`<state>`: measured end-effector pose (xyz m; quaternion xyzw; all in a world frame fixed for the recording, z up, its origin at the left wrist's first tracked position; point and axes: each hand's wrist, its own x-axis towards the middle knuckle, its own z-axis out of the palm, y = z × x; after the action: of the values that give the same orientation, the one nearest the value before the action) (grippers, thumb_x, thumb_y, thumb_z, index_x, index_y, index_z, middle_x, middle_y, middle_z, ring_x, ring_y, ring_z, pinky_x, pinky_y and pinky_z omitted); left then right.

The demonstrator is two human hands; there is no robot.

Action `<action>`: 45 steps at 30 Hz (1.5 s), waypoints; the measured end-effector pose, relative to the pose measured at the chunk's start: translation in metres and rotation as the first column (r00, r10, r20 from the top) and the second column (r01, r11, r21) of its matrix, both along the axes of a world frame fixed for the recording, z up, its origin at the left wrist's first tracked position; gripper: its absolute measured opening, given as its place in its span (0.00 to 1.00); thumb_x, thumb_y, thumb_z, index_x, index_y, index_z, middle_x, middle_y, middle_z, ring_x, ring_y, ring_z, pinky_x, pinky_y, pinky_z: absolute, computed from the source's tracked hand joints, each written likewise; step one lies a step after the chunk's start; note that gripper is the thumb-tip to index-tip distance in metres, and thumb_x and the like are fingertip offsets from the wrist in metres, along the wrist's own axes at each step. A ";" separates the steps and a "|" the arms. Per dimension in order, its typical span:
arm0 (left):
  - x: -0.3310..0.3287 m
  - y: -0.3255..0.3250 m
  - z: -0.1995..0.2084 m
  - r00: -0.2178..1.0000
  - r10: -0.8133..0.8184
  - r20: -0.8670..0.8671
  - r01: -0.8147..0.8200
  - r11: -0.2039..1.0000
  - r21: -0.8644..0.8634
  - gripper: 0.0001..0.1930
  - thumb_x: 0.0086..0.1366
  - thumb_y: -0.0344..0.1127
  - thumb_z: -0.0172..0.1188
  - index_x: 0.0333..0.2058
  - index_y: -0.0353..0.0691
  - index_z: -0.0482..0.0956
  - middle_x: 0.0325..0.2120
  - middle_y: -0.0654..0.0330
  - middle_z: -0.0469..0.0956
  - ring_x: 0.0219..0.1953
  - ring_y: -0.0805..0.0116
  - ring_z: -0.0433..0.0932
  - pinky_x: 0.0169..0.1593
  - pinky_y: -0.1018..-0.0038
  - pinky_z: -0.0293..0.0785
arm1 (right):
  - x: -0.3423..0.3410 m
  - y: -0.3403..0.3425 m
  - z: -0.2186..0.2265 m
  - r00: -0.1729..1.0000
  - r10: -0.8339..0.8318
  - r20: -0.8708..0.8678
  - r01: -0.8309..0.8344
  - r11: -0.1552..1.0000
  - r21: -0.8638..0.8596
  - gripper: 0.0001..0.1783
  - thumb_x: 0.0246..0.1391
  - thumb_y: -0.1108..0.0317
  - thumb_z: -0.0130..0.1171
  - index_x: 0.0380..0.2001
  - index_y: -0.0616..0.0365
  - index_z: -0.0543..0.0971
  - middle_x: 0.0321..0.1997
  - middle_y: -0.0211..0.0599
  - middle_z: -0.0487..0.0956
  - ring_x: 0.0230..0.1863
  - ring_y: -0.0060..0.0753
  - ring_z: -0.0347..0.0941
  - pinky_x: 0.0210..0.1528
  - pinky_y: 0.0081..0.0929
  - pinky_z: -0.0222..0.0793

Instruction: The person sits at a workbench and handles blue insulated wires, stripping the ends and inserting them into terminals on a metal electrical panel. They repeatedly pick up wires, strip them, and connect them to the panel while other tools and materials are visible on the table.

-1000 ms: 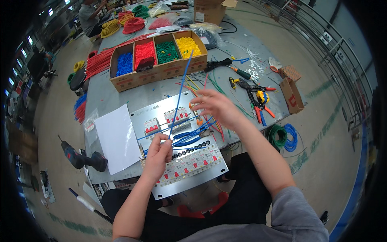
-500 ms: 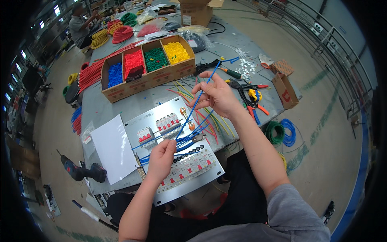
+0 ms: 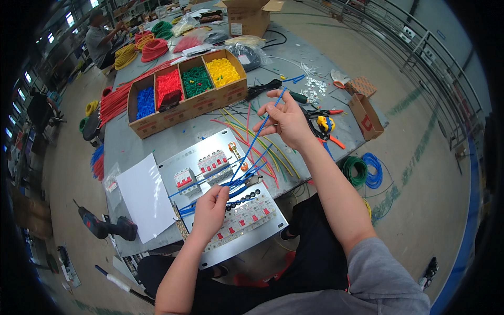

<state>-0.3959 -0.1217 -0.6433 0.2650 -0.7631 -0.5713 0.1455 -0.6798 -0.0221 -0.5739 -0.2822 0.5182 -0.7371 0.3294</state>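
"What's different from a second ago?"

"The right hand [image 3: 289, 123]. It was off to the side of the blue wire [image 3: 253, 140], with the wire held at one end only. Now it is up against the wire's far part."

"Does it have hold of it?"

"I can't tell. The fingers are curled loosely and partly spread, and the wire crosses by the thumb, with its tip sticking out beyond. It could be gripped lightly or just resting there."

"And the left hand [image 3: 211, 210]?"

"Same as before: thumb and forefinger pinched together on the wire's near part, above the metal plate [image 3: 212, 143]."

"So where does the wire lie?"

"Slanting from the left hand up to the right one, far and to the right, over the plate's right side. I'd say it is better steered this way, with a hand at each part rather than one end swaying free. Whether its near end runs on into the blue bundle [image 3: 241, 184], the left hand hides."

"What's around them?"

"The near row of breakers [image 3: 242, 223] sits beside the left hand. Loose coloured wires [image 3: 286, 157] lie on the table near the right forearm, hand tools [image 3: 328, 126] farther right, and the partitioned box [image 3: 191, 107] stands on the far side."
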 end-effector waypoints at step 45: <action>-0.006 -0.016 -0.016 0.994 0.109 0.010 -0.106 0.936 0.335 0.18 0.78 0.45 0.52 0.28 0.42 0.74 0.17 0.73 0.66 0.19 0.84 0.63 0.23 0.80 0.57 | 0.095 -0.034 -0.070 0.973 0.215 0.087 -0.215 0.977 -0.014 0.22 0.65 0.77 0.60 0.54 0.55 0.61 0.45 0.43 0.78 0.41 0.41 0.85 0.41 0.34 0.87</action>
<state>-0.4016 -0.1382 -0.6593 0.3245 -0.6386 -0.6851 0.1325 -0.5846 -0.0562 -0.6439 -0.3044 0.4680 -0.7100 0.4292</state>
